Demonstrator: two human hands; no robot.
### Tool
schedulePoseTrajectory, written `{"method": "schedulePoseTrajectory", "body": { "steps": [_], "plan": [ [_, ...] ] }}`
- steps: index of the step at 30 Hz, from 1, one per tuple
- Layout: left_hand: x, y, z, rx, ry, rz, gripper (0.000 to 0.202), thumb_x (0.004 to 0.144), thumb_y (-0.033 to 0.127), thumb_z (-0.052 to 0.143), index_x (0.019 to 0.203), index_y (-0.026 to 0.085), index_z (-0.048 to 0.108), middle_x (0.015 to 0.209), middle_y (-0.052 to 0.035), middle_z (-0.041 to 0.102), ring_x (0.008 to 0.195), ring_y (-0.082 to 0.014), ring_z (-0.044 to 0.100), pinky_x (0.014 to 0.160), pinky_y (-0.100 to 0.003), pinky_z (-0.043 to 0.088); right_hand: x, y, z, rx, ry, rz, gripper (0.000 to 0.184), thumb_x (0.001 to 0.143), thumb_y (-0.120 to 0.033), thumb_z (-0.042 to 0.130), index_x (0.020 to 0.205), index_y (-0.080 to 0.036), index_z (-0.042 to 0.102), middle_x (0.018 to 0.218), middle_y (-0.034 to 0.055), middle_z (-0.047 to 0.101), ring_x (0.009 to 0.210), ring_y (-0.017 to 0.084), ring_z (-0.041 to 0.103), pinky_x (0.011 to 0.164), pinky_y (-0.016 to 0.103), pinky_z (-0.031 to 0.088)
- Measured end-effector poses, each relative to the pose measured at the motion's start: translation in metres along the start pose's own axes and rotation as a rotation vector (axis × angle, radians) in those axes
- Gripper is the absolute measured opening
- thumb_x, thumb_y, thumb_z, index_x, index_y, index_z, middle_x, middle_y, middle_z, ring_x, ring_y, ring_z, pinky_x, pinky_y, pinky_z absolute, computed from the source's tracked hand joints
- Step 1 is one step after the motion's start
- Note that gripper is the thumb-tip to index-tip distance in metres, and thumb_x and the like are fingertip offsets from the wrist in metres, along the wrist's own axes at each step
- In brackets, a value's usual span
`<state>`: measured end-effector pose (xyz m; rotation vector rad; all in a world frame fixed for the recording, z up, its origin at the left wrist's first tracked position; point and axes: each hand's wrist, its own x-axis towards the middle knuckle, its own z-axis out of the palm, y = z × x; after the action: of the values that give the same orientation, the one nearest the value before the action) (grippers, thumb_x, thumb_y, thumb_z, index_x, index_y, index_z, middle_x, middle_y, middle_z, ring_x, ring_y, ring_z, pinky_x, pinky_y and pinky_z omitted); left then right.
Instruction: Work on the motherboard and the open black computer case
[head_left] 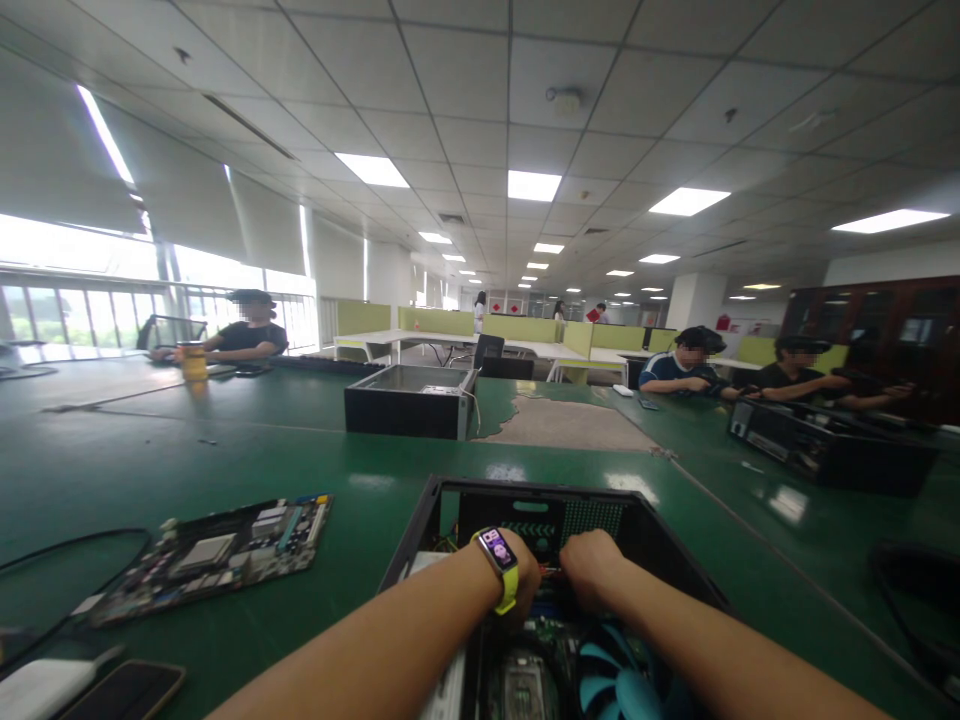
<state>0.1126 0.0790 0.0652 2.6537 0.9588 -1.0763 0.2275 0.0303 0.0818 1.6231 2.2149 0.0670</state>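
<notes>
An open black computer case (540, 490) stands on the green table in front of me, and both my hands reach down into it. My left hand (521, 570), below a watch with a yellow-green strap (501, 565), curls downward with its fingertips hidden. Close beside it, my right hand (596, 565) is closed with bent fingers; what it grips is hidden. Thin reddish wires (551, 570) show between the hands. Nearer to me in the case are a teal cooling fan (619, 680) and a circuit board with a processor socket (523, 685).
A motherboard (225, 555) lies to the left, with a black cable (112, 532) and a phone (127, 690) nearby. Another case (401, 410) stands ahead, and one more (825, 440) at right. Several people sit around the table. A cup (193, 362) stands far left.
</notes>
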Motion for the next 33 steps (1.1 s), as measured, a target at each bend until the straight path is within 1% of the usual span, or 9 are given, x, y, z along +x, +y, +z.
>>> {"method": "schedulePoseTrajectory", "body": {
  "steps": [6, 10, 13, 18, 25, 29, 33],
  "plan": [
    [-0.002, 0.0, 0.0, 0.022, -0.018, -0.009, 0.029, 0.053, 0.033, 0.08, 0.074, 0.015, 0.074, 0.079, -0.0097, 0.074, 0.081, -0.0293, 0.068, 0.075, -0.038, 0.054, -0.002, -0.002, -0.002, -0.06, -0.015, 0.038, 0.043, 0.06, -0.016, 0.075, 0.103, -0.012, 0.071, 0.105, 0.0206, 0.07, 0.102, 0.032, 0.066, 0.085, 0.041, 0.052],
    [-0.006, 0.003, -0.002, 0.041, -0.026, 0.001, 0.034, 0.054, 0.031, 0.08, 0.082, 0.013, 0.075, 0.087, -0.0117, 0.075, 0.084, -0.0292, 0.068, 0.078, -0.037, 0.054, -0.002, -0.002, -0.002, -0.074, -0.023, 0.041, 0.041, 0.061, -0.017, 0.074, 0.102, -0.012, 0.071, 0.106, 0.0204, 0.07, 0.102, 0.032, 0.066, 0.084, 0.04, 0.052],
    [-0.008, 0.004, -0.003, 0.046, -0.037, 0.007, 0.035, 0.053, 0.03, 0.08, 0.083, 0.012, 0.074, 0.09, -0.0122, 0.075, 0.084, -0.0286, 0.068, 0.077, -0.036, 0.054, -0.002, -0.002, -0.002, -0.076, -0.029, 0.041, 0.041, 0.061, -0.017, 0.074, 0.102, -0.012, 0.071, 0.105, 0.0202, 0.07, 0.102, 0.032, 0.066, 0.083, 0.04, 0.052],
    [-0.009, 0.004, -0.004, 0.048, -0.029, 0.011, 0.037, 0.053, 0.033, 0.081, 0.083, 0.013, 0.074, 0.095, -0.0125, 0.074, 0.085, -0.0286, 0.068, 0.075, -0.035, 0.054, -0.002, -0.001, -0.002, -0.072, -0.031, 0.043, 0.043, 0.061, -0.019, 0.074, 0.104, -0.012, 0.071, 0.106, 0.0207, 0.069, 0.102, 0.032, 0.066, 0.083, 0.04, 0.052],
    [-0.014, 0.005, -0.005, 0.037, -0.001, 0.007, 0.051, 0.053, 0.035, 0.081, 0.098, 0.014, 0.072, 0.099, -0.012, 0.074, 0.086, -0.0286, 0.067, 0.076, -0.037, 0.054, -0.003, -0.001, -0.003, -0.067, -0.031, 0.055, 0.044, 0.061, -0.021, 0.074, 0.104, -0.013, 0.07, 0.107, 0.0195, 0.069, 0.102, 0.031, 0.066, 0.084, 0.04, 0.052],
    [-0.014, 0.006, -0.005, 0.024, -0.003, 0.026, 0.053, 0.053, 0.035, 0.081, 0.1, 0.012, 0.071, 0.101, -0.0128, 0.074, 0.087, -0.0283, 0.067, 0.077, -0.036, 0.054, -0.004, -0.002, -0.004, -0.062, -0.032, 0.055, 0.042, 0.061, -0.02, 0.074, 0.102, -0.013, 0.071, 0.106, 0.0191, 0.07, 0.102, 0.031, 0.066, 0.083, 0.039, 0.052],
    [-0.011, 0.005, -0.005, 0.006, -0.001, 0.029, 0.057, 0.052, 0.036, 0.082, 0.101, 0.009, 0.071, 0.098, -0.0143, 0.074, 0.084, -0.0296, 0.067, 0.075, -0.038, 0.054, -0.006, -0.002, -0.006, -0.046, -0.029, 0.048, 0.039, 0.06, -0.02, 0.075, 0.099, -0.013, 0.072, 0.103, 0.019, 0.071, 0.101, 0.031, 0.066, 0.083, 0.04, 0.053]
  ]
}}
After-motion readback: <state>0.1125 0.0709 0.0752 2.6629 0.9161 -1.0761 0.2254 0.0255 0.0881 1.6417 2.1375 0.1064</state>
